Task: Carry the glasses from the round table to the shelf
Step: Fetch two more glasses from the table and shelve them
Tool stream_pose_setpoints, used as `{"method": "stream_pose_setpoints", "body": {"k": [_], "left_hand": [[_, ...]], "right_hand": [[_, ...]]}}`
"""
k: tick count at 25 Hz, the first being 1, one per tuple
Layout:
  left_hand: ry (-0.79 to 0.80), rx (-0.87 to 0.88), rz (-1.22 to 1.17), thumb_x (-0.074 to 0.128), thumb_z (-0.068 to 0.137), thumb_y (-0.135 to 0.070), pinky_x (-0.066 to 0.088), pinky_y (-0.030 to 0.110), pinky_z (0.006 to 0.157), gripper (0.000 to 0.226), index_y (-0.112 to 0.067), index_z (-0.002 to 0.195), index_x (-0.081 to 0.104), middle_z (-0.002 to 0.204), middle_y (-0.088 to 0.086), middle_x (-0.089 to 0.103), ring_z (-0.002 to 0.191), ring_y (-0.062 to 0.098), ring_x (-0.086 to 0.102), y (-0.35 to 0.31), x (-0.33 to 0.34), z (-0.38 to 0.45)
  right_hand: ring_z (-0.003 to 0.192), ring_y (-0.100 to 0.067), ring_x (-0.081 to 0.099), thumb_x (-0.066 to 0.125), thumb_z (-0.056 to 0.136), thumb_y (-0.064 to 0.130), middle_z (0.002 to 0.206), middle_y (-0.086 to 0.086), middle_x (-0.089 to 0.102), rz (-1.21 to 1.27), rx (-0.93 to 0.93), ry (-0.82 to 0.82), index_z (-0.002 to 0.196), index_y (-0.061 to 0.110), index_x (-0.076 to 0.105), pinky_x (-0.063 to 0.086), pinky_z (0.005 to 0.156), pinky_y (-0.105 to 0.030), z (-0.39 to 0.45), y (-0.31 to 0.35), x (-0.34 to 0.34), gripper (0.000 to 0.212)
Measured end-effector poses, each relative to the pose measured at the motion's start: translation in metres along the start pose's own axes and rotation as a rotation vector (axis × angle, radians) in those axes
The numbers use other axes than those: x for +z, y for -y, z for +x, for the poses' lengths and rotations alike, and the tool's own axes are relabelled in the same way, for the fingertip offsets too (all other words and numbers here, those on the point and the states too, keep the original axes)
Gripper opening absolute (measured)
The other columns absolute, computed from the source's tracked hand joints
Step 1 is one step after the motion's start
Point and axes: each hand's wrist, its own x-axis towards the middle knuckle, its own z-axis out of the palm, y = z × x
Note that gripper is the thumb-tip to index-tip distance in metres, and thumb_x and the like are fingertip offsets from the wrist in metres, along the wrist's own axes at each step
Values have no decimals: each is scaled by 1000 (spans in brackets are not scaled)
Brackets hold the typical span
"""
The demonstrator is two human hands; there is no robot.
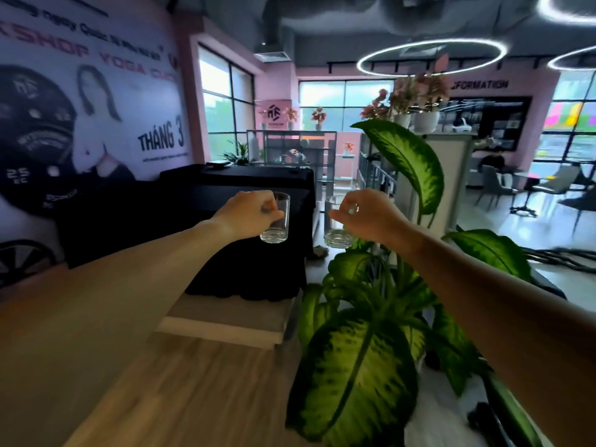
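Observation:
My left hand (250, 214) grips a clear, empty drinking glass (277, 225) by its upper part, held upright in the air at chest height. My right hand (364, 214) pinches a second clear glass (335, 232) near its rim, also upright and in the air. The two glasses hang side by side, a small gap apart. A grey open shelf unit (290, 153) stands far ahead, past the black-draped table. The round table is out of view.
A black-draped table (251, 188) stands straight ahead below the glasses. A big leafy potted plant (371, 333) fills the lower right. A wooden step edge (222, 327) lies below. A white counter (448, 162) with flowerpots, chairs and small tables stand at right.

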Motion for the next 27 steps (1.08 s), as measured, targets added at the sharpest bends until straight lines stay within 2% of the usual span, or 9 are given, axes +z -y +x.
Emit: {"method": "stream_pose_setpoints", "body": {"k": [3, 6, 11, 13, 17, 22, 24, 27], "left_hand": [[-26, -45, 11, 62, 91, -37, 50, 40, 89, 20, -17, 90, 62, 92, 1, 62, 93, 27, 61, 23, 7, 60], [-53, -90, 33, 62, 90, -41, 51, 38, 87, 18, -23, 86, 61, 94, 0, 65, 91, 24, 63, 52, 15, 113], [-54, -136, 63, 62, 88, -44, 53, 38, 87, 17, -31, 79, 59, 95, -1, 65, 91, 23, 63, 123, 36, 213], [-61, -135, 60, 63, 88, -44, 52, 39, 88, 16, -31, 79, 59, 98, 0, 66, 92, 23, 63, 154, 41, 254], [-34, -135, 60, 62, 88, -44, 49, 34, 82, 18, -33, 76, 56, 98, 0, 64, 93, 23, 61, 218, 36, 342], [-81, -128, 75, 63, 88, -43, 46, 32, 80, 18, -33, 75, 56, 95, 0, 61, 91, 23, 59, 284, 25, 438], [-78, -130, 85, 63, 88, -42, 45, 31, 80, 16, -32, 78, 57, 96, 0, 61, 91, 22, 59, 310, 22, 473], [-93, -149, 97, 62, 88, -42, 46, 31, 82, 15, -31, 80, 57, 98, 0, 62, 92, 21, 59, 356, 22, 521]], "right_hand": [[107, -24, 62, 65, 88, 44, 110, -4, 69, 3, -44, 21, 81, 24, 66, 44, 81, -30, 76, -28, 20, 22], [107, -22, 62, 64, 88, 46, 112, -2, 68, 9, -68, 39, 81, 25, 67, 42, 82, -28, 140, -49, 49, 22], [87, -19, 65, 68, 86, 42, 88, 2, 65, 48, -76, 54, 77, 21, 69, 43, 75, -26, 247, -82, 115, 23], [87, -21, 66, 68, 86, 41, 86, 0, 67, 19, -84, 43, 78, 20, 71, 46, 75, -27, 290, -91, 142, 23], [96, -23, 67, 68, 85, 41, 98, -4, 73, -9, -88, 53, 74, 26, 67, 51, 85, -33, 383, -94, 187, 18], [102, -24, 66, 69, 85, 42, 107, -4, 73, 11, -73, 30, 76, 26, 68, 48, 84, -30, 492, -93, 233, 18], [102, -24, 66, 69, 85, 43, 106, -4, 73, 18, -70, 34, 73, 28, 66, 48, 85, -31, 534, -92, 258, 19], [96, -24, 65, 69, 85, 41, 94, -1, 70, 22, -79, 61, 71, 28, 64, 47, 77, -28, 596, -89, 303, 20]]}}
